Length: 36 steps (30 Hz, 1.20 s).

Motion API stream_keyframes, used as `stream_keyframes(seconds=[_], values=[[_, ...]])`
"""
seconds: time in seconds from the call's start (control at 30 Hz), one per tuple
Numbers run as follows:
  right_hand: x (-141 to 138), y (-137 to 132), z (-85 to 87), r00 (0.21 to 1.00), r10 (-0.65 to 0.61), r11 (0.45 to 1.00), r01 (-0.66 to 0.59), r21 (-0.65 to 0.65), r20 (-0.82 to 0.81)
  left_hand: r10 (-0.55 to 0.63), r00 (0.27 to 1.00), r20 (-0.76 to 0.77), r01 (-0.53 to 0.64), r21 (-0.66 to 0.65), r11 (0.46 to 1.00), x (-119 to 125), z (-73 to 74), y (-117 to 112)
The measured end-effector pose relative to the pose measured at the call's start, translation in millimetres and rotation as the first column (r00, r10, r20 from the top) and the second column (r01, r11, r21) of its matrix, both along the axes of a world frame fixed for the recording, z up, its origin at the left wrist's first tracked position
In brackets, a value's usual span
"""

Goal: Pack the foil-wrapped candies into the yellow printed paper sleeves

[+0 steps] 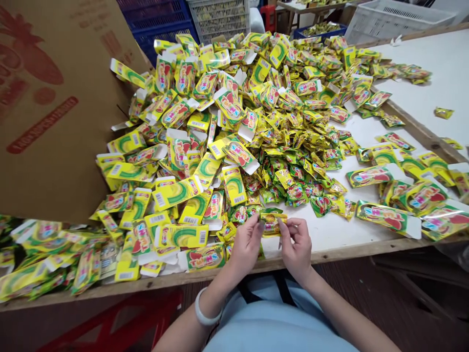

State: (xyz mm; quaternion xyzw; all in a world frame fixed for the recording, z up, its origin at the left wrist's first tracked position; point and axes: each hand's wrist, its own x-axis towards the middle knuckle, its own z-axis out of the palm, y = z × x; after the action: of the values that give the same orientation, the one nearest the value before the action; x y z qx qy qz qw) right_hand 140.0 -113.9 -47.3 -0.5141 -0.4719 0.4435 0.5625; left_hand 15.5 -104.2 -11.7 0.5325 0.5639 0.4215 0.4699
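Note:
Close to the table's front edge, my left hand (247,243) and my right hand (296,247) pinch a small yellow candy packet (271,225) between them, one at each end. A white band circles my left wrist. Just beyond my fingers spreads a heap of similar green and yellow candy packets (289,178). To the left of my hands lie many yellow printed cartons (183,235), several with their white end flaps open. One carton (205,256) rests beside my left hand at the edge.
A large brown cardboard box (66,112) stands tilted at the left. More cartons (384,217) lie on the right of the white table (326,232). Blue crates (161,22) and a white crate (395,19) are behind. A red stool (124,320) stands below the table.

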Motion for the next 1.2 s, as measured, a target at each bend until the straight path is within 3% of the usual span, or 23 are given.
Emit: stream_keyframes(seconds=[0.1, 0.17, 0.23, 0.33, 0.4, 0.5, 0.6, 0.7, 0.77, 0.83, 0.9, 0.97, 1.0, 1.07, 1.13, 1.2], values=[[6, 1, -4.2, 0.986, -0.045, 0.992, 0.025, 0.127, 0.163, 0.030, 0.998, 0.048, -0.030, 0.001, 1.000, 2, -1.9, -1], [9, 2, -5.2, 0.986, -0.063, 0.989, 0.041, 0.140, 0.153, 0.043, 0.994, 0.099, -0.045, 0.014, 0.999, 4, -3.6, -1], [12, 6, -2.5, 0.997, 0.053, 0.994, -0.058, 0.091, 0.057, 0.017, 0.997, 0.075, -0.023, 0.085, 0.996, 3, -4.8, -1], [18, 13, 5.7, 0.935, 0.324, 0.946, -0.321, 0.042, -0.146, 0.019, 0.980, -0.200, 0.034, 0.257, 0.966, -4, -1.4, 7], [25, 19, 9.2, 0.919, 0.350, 0.936, -0.348, 0.041, -0.179, 0.162, 0.886, -0.434, -0.002, 0.346, 0.938, -14, 5.6, 22], [39, 24, 4.9, 0.966, 0.259, 0.965, -0.258, 0.052, -0.001, 0.414, 0.594, -0.690, -0.134, 0.423, 0.896, -28, 16.5, 57], [52, 22, -7.7, 0.946, 0.213, 0.969, -0.237, 0.070, 0.246, 0.355, 0.369, -0.859, -0.140, 0.326, 0.935, -36, 16.0, 90], [60, 18, -13.8, 0.928, 0.189, 0.971, -0.226, 0.082, 0.321, 0.232, 0.303, -0.924, -0.074, 0.220, 0.973, -43, 7.3, 102], [65, 16, -9.2, 0.949, 0.164, 0.979, -0.191, 0.076, 0.269, 0.213, 0.380, -0.900, -0.009, 0.227, 0.974, -48, 5.9, 96], [70, 16, 0.8, 0.973, 0.172, 0.983, -0.181, 0.045, 0.157, 0.183, 0.558, -0.810, 0.025, 0.237, 0.971, -52, 11.1, 81], [75, 18, 12.9, 0.980, 0.199, 0.980, -0.199, 0.021, 0.012, 0.095, 0.774, -0.626, 0.009, 0.161, 0.987, -50, 20.2, 63], [77, 20, 24.4, 0.971, 0.210, 0.978, -0.207, 0.030, -0.115, -0.013, 0.936, -0.352, 0.016, 0.006, 1.000, -41, 28.1, 45], [76, 22, 29.6, 0.965, 0.209, 0.978, -0.205, 0.041, -0.159, -0.064, 0.976, -0.206, 0.051, -0.071, 0.996, -35, 30.5, 36], [70, 27, 39.4, 0.952, 0.228, 0.973, -0.216, 0.080, -0.204, -0.161, 0.987, 0.031, 0.164, -0.170, 0.972, -21, 31.9, 23], [62, 34, 48.8, 0.939, 0.280, 0.957, -0.257, 0.134, -0.198, -0.234, 0.961, 0.147, 0.260, -0.200, 0.945, -9, 30.9, 13], [55, 41, 59.0, 0.929, 0.356, 0.920, -0.331, 0.210, -0.097, -0.270, 0.948, 0.170, 0.302, -0.201, 0.932, -3, 29.9, 6]])
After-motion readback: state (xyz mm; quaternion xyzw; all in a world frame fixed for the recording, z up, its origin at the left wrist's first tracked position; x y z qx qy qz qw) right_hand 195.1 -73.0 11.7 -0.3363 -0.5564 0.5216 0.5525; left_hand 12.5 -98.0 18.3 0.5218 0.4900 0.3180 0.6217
